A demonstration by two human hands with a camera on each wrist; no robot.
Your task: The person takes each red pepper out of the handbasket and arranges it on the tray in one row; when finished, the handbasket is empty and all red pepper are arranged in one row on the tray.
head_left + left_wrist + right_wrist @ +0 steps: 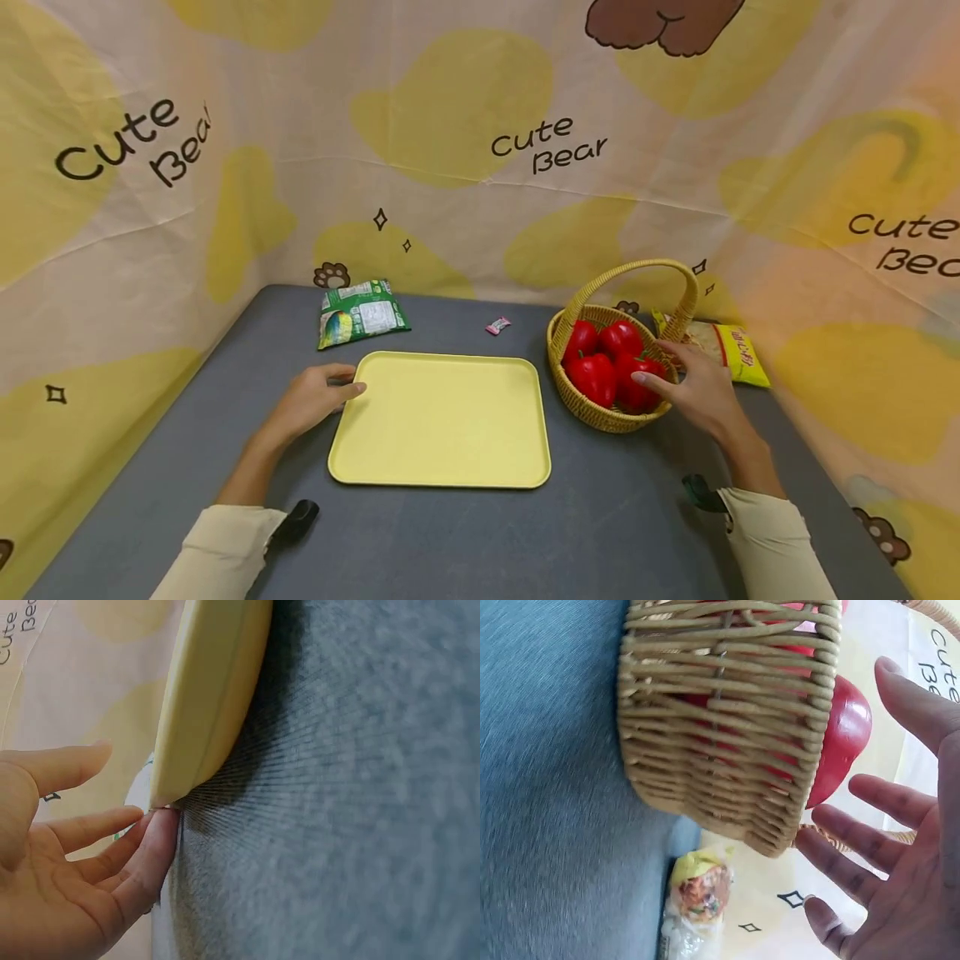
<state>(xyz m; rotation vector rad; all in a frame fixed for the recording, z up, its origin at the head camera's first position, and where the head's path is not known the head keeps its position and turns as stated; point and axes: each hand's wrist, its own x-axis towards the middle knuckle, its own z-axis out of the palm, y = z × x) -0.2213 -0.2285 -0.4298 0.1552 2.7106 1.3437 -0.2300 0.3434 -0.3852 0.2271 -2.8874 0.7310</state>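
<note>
A yellow tray (442,421) lies flat in the middle of the grey table. At its left edge is my left hand (315,398), fingertips against the rim and thumb apart from it, as the left wrist view shows. To the right stands a woven basket (611,421) with a tall handle, holding several red bell peppers (592,379). My right hand (701,387) is at the basket's right side, fingers spread and thumb over the peppers. In the right wrist view the fingers (889,802) are by the basket rim and grip nothing.
A green snack bag (362,315) lies at the back left. Behind the tray is a small pink wrapped candy (498,326). A yellow food packet (738,354) lies behind the basket on the right. Patterned cloth (450,125) surrounds the table's back and sides.
</note>
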